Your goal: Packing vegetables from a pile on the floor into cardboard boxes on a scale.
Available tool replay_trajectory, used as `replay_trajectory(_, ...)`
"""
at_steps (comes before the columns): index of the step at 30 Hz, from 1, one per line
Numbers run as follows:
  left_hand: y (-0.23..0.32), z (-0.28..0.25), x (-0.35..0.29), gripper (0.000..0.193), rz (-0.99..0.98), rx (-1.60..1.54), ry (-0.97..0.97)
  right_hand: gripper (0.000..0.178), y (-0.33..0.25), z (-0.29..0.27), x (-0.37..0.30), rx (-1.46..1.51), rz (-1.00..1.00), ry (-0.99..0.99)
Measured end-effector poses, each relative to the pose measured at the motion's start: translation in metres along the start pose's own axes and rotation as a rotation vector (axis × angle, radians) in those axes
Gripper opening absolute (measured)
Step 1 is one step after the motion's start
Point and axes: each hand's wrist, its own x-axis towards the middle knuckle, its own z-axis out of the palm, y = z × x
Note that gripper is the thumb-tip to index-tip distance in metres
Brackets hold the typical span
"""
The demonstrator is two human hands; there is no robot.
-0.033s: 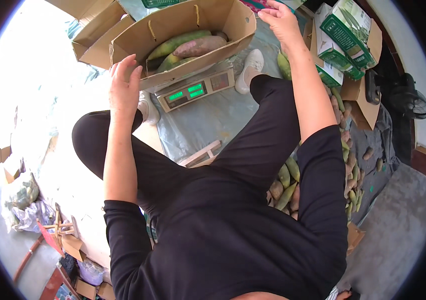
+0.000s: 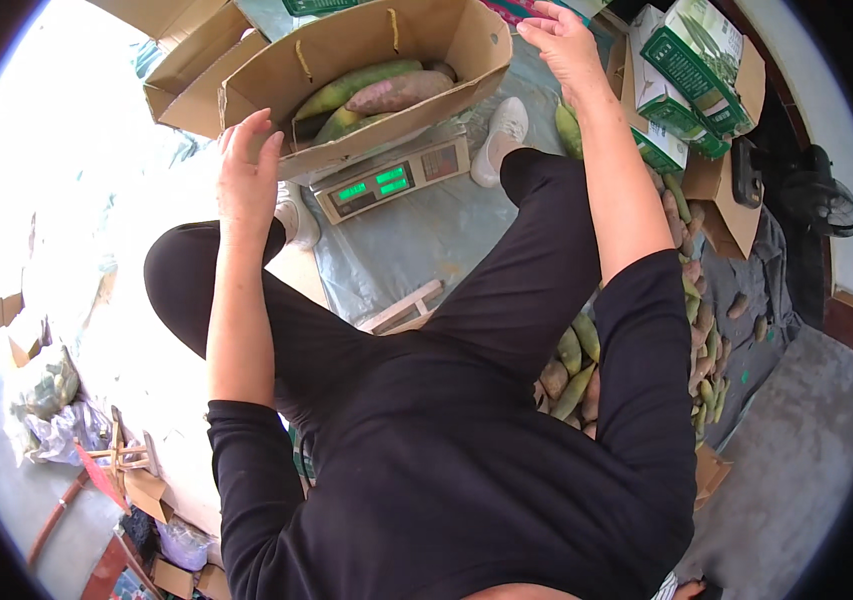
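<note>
An open cardboard box [image 2: 371, 150] with yellow rope handles [image 2: 303, 60] rests on a digital scale [image 2: 391, 180] whose display glows green. Inside lie several long green root vegetables [image 2: 361, 88] and a pinkish one [image 2: 401, 92]. At the box's near left corner is my left hand [image 2: 249, 170], its fingers curved and apart; whether it touches the cardboard I cannot tell. Just off the right end, my right hand [image 2: 568, 58] hovers with thumb and fingers apart, holding nothing.
Another open carton [image 2: 201, 70] stands at the far left. Green-and-white boxes [image 2: 691, 75] are stacked at the far right, near a black fan [image 2: 818, 195]. Loose root vegetables [image 2: 571, 370] are heaped by my right leg. A wooden stool [image 2: 404, 308] lies between my legs.
</note>
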Motion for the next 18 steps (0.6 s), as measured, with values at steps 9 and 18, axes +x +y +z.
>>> replay_trajectory(9, -0.001, -0.002, -0.002, 0.027, -0.031, 0.002, -0.015, 0.063, 0.014, -0.006, -0.011, -0.079, 0.148, -0.028)
replay_trajectory(18, -0.001, 0.006, 0.001, 0.027, -0.019, -0.087, -0.008, 0.050, 0.028, -0.009, -0.008, -0.055, 0.077, 0.097)
